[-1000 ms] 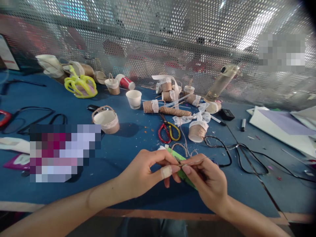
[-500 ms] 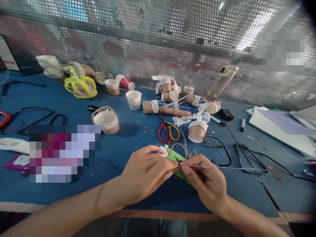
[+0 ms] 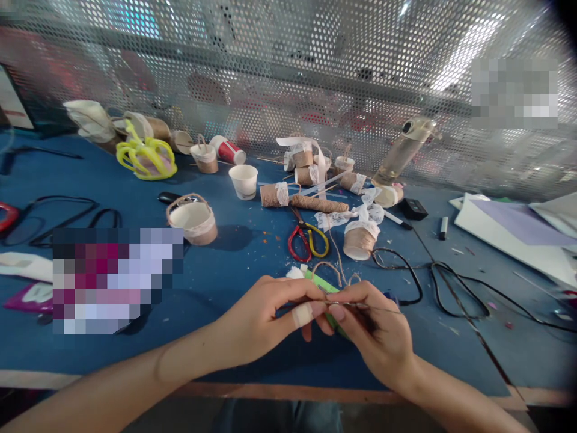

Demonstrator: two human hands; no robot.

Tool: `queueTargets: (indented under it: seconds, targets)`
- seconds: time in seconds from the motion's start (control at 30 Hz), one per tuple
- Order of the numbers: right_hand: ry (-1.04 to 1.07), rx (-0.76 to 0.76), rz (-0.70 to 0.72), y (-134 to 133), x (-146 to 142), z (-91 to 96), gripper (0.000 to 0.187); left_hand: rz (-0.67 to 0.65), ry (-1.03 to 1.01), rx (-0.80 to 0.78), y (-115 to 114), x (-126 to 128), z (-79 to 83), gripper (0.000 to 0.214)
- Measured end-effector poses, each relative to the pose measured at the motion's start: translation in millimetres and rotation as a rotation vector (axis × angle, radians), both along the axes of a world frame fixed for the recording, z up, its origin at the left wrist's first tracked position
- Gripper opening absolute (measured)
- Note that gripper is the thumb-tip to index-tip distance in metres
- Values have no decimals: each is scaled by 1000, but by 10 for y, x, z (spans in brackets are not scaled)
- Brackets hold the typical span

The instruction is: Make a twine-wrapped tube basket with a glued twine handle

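My left hand (image 3: 279,310), with a plaster on its thumb, pinches a thin twisted strand (image 3: 360,305) in front of me. My right hand (image 3: 381,325) grips the same strand between thumb and index finger, its fingertips close against the left ones. The strand's free end sticks out to the right. Whether it is twine or wire I cannot tell. Beneath the hands lies a bright green object (image 3: 321,281), mostly hidden. Loops of brown twine (image 3: 331,264) rest just behind it. Scissors (image 3: 308,237) with one red and one yellow handle lie farther back.
A white cup (image 3: 244,182), a twine-wrapped basket (image 3: 193,222) and a lace-trimmed cup (image 3: 360,239) stand around the blue table. Behind the scissors lies a twine roll (image 3: 321,203). A black cable (image 3: 451,288) curls at right near paper sheets (image 3: 509,228). Perforated metal (image 3: 270,78) rises behind.
My left hand has turned and its fingers have shifted, showing the plastered thumb. The dark pointed tip between the hands no longer shows there. Less of the strand shows to the right.
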State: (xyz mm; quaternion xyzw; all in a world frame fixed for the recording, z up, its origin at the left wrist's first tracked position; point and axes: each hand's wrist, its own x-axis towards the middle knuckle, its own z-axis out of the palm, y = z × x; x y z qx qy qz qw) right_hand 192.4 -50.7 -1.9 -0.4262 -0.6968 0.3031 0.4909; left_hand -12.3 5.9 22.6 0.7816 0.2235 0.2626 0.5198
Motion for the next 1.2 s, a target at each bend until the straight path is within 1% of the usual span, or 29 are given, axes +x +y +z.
queueTargets:
  seconds: [0.07,0.13,0.23,0.27,0.3,0.33,0.4,0.47,0.57,0.63,0.73,0.8,0.87,0.97,1.1,1.2]
  targets:
    - [52,-42,13,-2,-9,-17,13,72,1,141,-19,5,-33,15]
    - [75,-65,4,-2,-17,-32,13,128,-18,335,-34,9,-77,12]
    - [58,-18,-56,-4,-22,-46,10,183,-34,659,-44,9,-151,18]
    - [50,10,-72,-5,-22,-48,10,201,-25,742,-44,9,-169,20]
    - [38,37,-81,-6,-22,-48,10,210,-9,793,-42,10,-181,21]
    - [28,58,-84,-8,-20,-46,10,212,3,807,-38,11,-184,20]
    - [19,77,-83,-10,-15,-38,11,187,14,741,-26,15,-162,14]
    - [24,72,-68,-8,-10,-23,12,120,28,594,-9,17,-108,11]
    - [36,62,-17,4,-5,9,13,-8,44,339,15,12,-12,26]
    - [43,50,19,14,-3,32,14,-70,38,182,23,7,29,32]
    - [43,39,25,24,2,52,14,-95,25,5,22,4,45,31]
    - [27,48,13,29,7,54,14,-76,11,-31,19,7,34,28]
    - [4,55,14,32,10,47,14,-40,-9,-5,14,13,15,23]
    - [1,39,25,33,9,27,14,59,-22,148,6,22,-24,16]
    - [32,-14,-9,21,-2,2,14,177,-52,489,-14,14,-106,16]
    - [-16,13,-91,7,-9,-6,9,258,-49,772,-28,-2,-173,22]
